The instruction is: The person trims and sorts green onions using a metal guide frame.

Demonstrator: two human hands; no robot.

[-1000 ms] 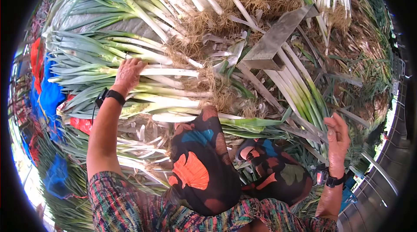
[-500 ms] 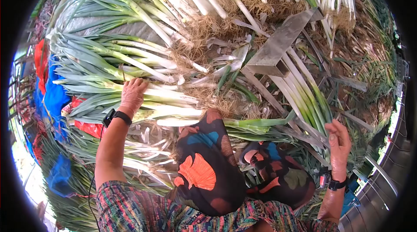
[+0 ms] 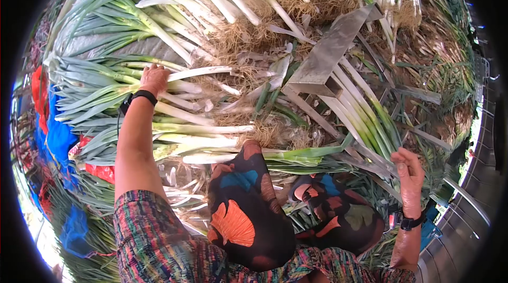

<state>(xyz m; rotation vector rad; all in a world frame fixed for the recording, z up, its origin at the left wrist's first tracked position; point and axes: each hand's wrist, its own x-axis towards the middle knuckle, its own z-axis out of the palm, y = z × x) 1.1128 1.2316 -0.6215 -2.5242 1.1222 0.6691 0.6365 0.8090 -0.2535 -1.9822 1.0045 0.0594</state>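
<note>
My left hand (image 3: 154, 79) is closed around a green onion (image 3: 203, 72) at the upper left. Its white shaft points right, over other stalks in the pile. Beneath and around this hand lie rooted green onions (image 3: 185, 115) with green leaves fanning left. My right hand (image 3: 410, 174) is at the lower right, fingers loosely bent and apart, nothing visible in it. It is beside the leaf ends of a bunch of cleaner green onions (image 3: 365, 111) lying across a metal stand. An angled metal plate (image 3: 330, 52) covers the upper part of that bunch.
More green onions with brown roots (image 3: 288, 5) lie along the top. Metal bars (image 3: 423, 94) stick out at the right. My patterned knees (image 3: 248, 203) are in front of the pile. Blue plastic (image 3: 61, 129) and red plastic (image 3: 99, 172) lie at the left.
My left hand has moved up across the pile, from the lower stalks to a green onion it now grips. My right hand has stayed almost in place.
</note>
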